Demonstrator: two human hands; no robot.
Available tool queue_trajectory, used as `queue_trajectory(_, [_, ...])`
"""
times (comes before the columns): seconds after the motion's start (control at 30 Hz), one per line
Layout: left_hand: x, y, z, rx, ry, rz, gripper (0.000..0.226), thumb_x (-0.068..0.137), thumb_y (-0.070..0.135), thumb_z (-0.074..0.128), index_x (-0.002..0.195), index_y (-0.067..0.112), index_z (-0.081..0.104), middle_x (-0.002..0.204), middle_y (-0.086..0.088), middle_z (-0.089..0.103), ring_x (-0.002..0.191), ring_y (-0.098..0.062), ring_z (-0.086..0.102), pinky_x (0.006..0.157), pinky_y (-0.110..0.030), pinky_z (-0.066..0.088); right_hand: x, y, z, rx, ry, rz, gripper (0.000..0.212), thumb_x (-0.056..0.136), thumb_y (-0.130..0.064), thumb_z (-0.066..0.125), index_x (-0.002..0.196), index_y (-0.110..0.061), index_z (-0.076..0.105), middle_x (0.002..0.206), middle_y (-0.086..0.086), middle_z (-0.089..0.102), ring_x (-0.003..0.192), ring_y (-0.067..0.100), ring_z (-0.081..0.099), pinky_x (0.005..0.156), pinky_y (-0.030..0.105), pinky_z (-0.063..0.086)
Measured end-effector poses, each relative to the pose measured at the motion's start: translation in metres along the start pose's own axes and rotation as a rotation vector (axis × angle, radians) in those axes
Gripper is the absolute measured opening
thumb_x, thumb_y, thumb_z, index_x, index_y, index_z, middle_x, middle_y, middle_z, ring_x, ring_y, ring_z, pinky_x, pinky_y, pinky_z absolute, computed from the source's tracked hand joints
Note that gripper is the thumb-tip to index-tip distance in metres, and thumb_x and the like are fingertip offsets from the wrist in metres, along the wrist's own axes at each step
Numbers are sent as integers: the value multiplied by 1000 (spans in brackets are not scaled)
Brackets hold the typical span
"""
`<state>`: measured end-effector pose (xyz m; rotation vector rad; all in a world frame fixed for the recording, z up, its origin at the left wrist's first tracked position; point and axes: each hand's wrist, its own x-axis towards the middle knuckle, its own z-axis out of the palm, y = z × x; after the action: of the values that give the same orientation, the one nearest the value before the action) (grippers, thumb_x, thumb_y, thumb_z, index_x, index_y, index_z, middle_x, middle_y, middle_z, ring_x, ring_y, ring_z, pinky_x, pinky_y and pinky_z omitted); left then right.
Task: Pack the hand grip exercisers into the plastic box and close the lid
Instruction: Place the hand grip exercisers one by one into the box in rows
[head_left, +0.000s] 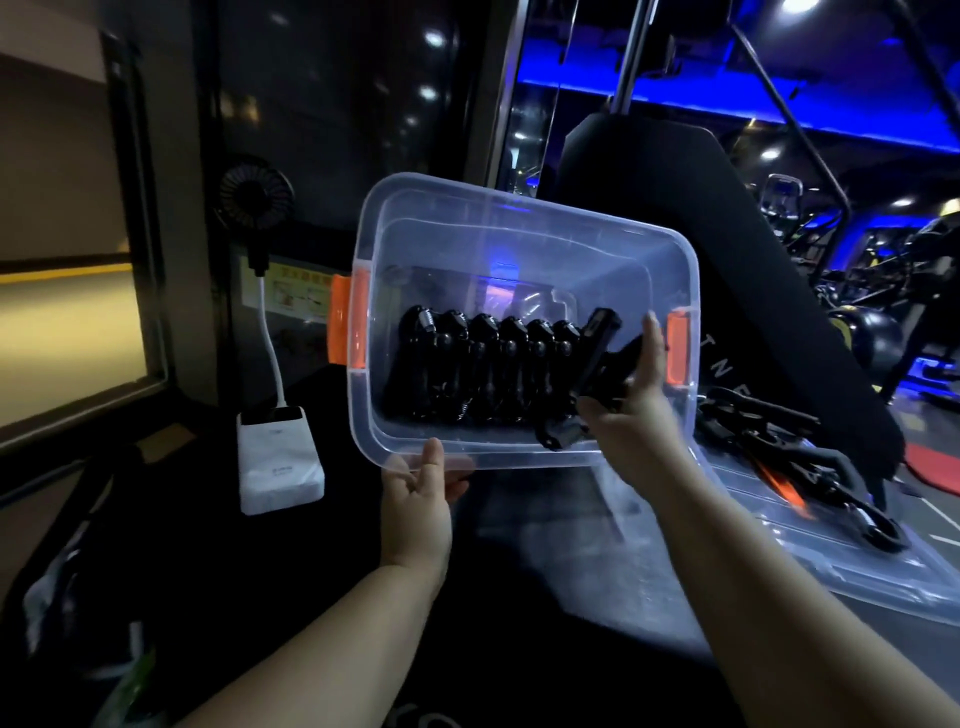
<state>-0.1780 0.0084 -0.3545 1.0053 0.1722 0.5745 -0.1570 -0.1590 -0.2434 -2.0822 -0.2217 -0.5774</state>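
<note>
Partway: a row of exercisers (483, 364) sits in the tilted plastic box (519, 205), the left hand (421, 499) gripping its near rim, the right hand (631, 410) holds another exerciser (597, 348) inside, and loose exercisers (769, 441) wait on the lid (831, 566) (still off).

At 9 o'clock I read a dark-framed window (67, 260) with a warm yellow band behind it. At 11 o'clock a small black fan (254, 200) sits against the dark wall, and a white cable (272, 353) drops below it to a white power bank (278, 462). From 1 to 3 o'clock I see a black padded upright (675, 208), blue strip lighting (779, 111), dim gym machines (883, 249) and a red mat (935, 467) on the floor.
</note>
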Motion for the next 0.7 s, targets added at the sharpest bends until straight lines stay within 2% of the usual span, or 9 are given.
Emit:
queue_trajectory(0.13, [-1,2,1,-66,-20,-11,24,98,29,45,98,5,47,71,-6,72,69,-15,68,62,-24,51,15,-22,50,-20,-132,2,116,70,-7,67,142,-53,-12,78,-15,59,56,6,59,43,19,46])
queue_trajectory(0.23, [-2,7,2,-155,-57,-21,36,101,25,40,113,-8,47,69,-9,70,65,-15,65,60,-22,50,21,-33,83,-31,-242,-53,121,67,-3,65,138,-55,-17,73,-9,58,45,-1,57,34,13,36])
queue_trajectory(0.33, [-5,11,3,-166,-55,-13,39,103,23,33,110,-13,48,69,-13,68,64,-16,65,59,-23,50,26,-44,111,-107,-305,-86,118,70,-2,60,138,-54,-21,72,-4,56,45,6,55,35,14,35])
queue_trajectory(0.4, [-7,12,3,-122,-24,25,37,104,16,32,105,-16,49,75,-20,68,67,-22,65,60,-26,51,28,-51,126,-168,-336,-94,118,72,-2,60,139,-51,-24,74,-2,55,52,9,54,41,20,36])
queue_trajectory(0.43, [-7,11,1,-107,-19,37,34,103,12,32,103,-16,51,77,-21,68,69,-25,65,61,-27,51,30,-54,133,-198,-355,-94,118,73,-2,60,139,-50,-25,76,0,55,56,12,55,43,23,37])
queue_trajectory(0.53, [-7,11,-1,-94,-50,38,28,101,8,34,96,-10,56,77,-9,70,72,-23,66,62,-27,51,38,-61,148,-290,-388,-111,114,78,-2,60,142,-46,-23,80,2,53,61,16,56,45,27,37])
queue_trajectory(0.7, [-6,8,-1,-98,-38,35,36,103,17,34,81,6,61,75,-2,70,69,-19,67,61,-26,52,51,-69,165,-432,-381,-190,111,75,-2,64,149,-38,-12,70,1,53,56,16,54,42,25,34])
